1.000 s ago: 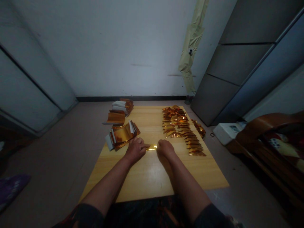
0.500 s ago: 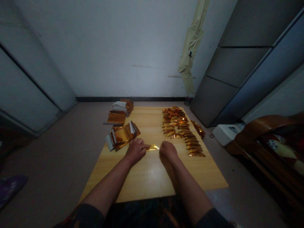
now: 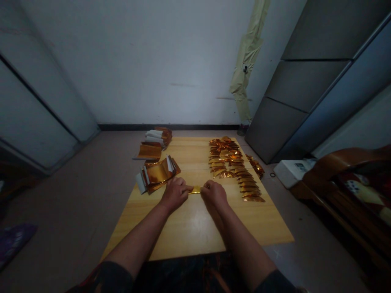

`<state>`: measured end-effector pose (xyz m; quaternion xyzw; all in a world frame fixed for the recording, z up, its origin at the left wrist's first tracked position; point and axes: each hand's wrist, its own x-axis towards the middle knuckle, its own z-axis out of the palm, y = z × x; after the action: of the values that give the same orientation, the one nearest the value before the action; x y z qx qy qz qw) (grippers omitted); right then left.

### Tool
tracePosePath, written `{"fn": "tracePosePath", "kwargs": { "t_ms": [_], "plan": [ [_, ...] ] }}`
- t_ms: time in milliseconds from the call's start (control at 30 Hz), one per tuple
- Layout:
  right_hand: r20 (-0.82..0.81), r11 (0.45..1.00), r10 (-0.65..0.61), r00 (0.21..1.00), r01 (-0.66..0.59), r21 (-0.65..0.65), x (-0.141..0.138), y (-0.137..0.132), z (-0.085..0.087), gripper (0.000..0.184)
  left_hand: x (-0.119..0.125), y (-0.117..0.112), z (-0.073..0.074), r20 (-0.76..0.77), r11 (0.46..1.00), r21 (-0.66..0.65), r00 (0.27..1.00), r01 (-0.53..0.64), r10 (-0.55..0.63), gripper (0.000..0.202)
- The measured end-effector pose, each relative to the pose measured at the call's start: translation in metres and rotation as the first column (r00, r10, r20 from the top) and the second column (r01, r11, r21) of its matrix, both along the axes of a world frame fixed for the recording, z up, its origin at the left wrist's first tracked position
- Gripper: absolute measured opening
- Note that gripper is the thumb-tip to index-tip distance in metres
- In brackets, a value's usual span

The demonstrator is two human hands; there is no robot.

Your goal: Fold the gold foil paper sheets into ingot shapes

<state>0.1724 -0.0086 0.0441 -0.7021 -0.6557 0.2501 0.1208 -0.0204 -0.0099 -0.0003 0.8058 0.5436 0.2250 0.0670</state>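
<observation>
A small folded strip of gold foil paper (image 3: 196,190) lies on the wooden table (image 3: 186,232) between my hands. My left hand (image 3: 175,194) has its fingers on the strip's left end, holding it against the tabletop. At the right end, my right hand (image 3: 215,192) pinches the foil with thumb and curled fingers. Just beyond my left hand is a loose stack of gold foil sheets (image 3: 159,173) with pale backs. Rows of folded gold foil pieces (image 3: 249,185) overlap on the table's right side.
More foil sheets (image 3: 149,151) sit at the table's far left corner. Behind the table stands a white wall (image 3: 152,61). A grey refrigerator (image 3: 284,106) is at the back right, with a white box (image 3: 290,173) and a carved wooden seat (image 3: 345,171) nearby. A purple item (image 3: 16,242) lies on the floor left.
My right hand has shifted slightly left, and its fingers now pinch the strip's right end. Less of the foil shows between the hands. My left hand has stayed put.
</observation>
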Motion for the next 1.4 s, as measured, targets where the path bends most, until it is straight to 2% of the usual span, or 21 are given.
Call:
{"fn": "tracePosePath", "kwargs": {
  "t_ms": [133, 267, 367, 433, 500, 567, 667, 800, 933, 1133, 1267, 1400],
  "plan": [
    [0.097, 1.0, 0.013, 0.995, -0.01, -0.027, -0.005, -0.002, 0.001, 0.011, -0.001, 0.0, 0.0, -0.019, 1.0, -0.02, 1.0, -0.005, 0.005, 0.032],
    [0.082, 0.999, 0.007, 0.997, -0.003, -0.038, 0.006, -0.001, 0.001, 0.012, -0.001, 0.001, -0.001, -0.016, 0.999, -0.031, 1.0, -0.011, 0.01, 0.034],
    [0.043, 0.999, 0.002, 0.999, -0.003, 0.033, 0.008, 0.001, 0.001, 0.017, -0.001, 0.0, -0.001, -0.008, 1.0, -0.023, 1.0, -0.016, 0.016, 0.031],
    [-0.028, 0.992, 0.073, 0.997, -0.07, 0.106, 0.002, 0.003, 0.0, 0.019, 0.0, 0.0, 0.0, -0.012, 1.0, -0.022, 1.0, -0.015, 0.015, 0.031],
    [-0.1, 0.97, 0.213, 0.972, -0.198, 0.139, -0.007, 0.005, -0.002, 0.019, 0.0, 0.0, 0.002, -0.026, 1.0, -0.026, 1.0, -0.017, 0.017, 0.031],
    [-0.101, 0.954, 0.293, 0.951, -0.284, 0.101, -0.016, 0.008, -0.003, 0.021, 0.0, -0.001, 0.003, -0.039, 0.999, -0.03, 0.999, -0.018, 0.017, 0.031],
    [0.006, 0.955, 0.295, 0.955, -0.295, 0.014, -0.023, 0.011, -0.002, 0.021, -0.002, 0.0, 0.005, -0.042, 0.999, -0.049, 0.999, -0.005, 0.003, 0.034],
    [0.089, 0.944, 0.33, 0.94, -0.328, -0.037, -0.023, 0.015, 0.002, 0.021, -0.01, 0.004, 0.007, -0.063, 0.99, -0.117, 0.995, 0.075, -0.083, 0.039],
    [0.154, 0.956, 0.292, 0.944, -0.284, -0.07, -0.029, 0.015, 0.007, 0.022, -0.016, 0.006, 0.008, -0.07, 0.98, -0.154, 0.988, 0.127, -0.139, 0.041],
    [0.204, 0.976, 0.213, 0.956, -0.199, -0.084, -0.043, 0.011, 0.009, 0.039, -0.016, 0.006, 0.006, -0.056, 0.978, -0.179, 0.992, 0.104, -0.115, 0.037],
    [0.232, 0.987, 0.162, 0.959, -0.155, -0.048, -0.048, 0.009, 0.006, 0.038, -0.015, 0.006, 0.004, -0.052, 0.98, -0.171, 0.992, 0.103, -0.114, 0.037],
    [0.22, 0.985, 0.172, 0.96, -0.166, -0.044, -0.047, 0.008, 0.006, 0.036, -0.016, 0.006, 0.003, -0.044, 0.983, -0.147, 0.992, 0.108, -0.115, 0.04]
  ]
}}
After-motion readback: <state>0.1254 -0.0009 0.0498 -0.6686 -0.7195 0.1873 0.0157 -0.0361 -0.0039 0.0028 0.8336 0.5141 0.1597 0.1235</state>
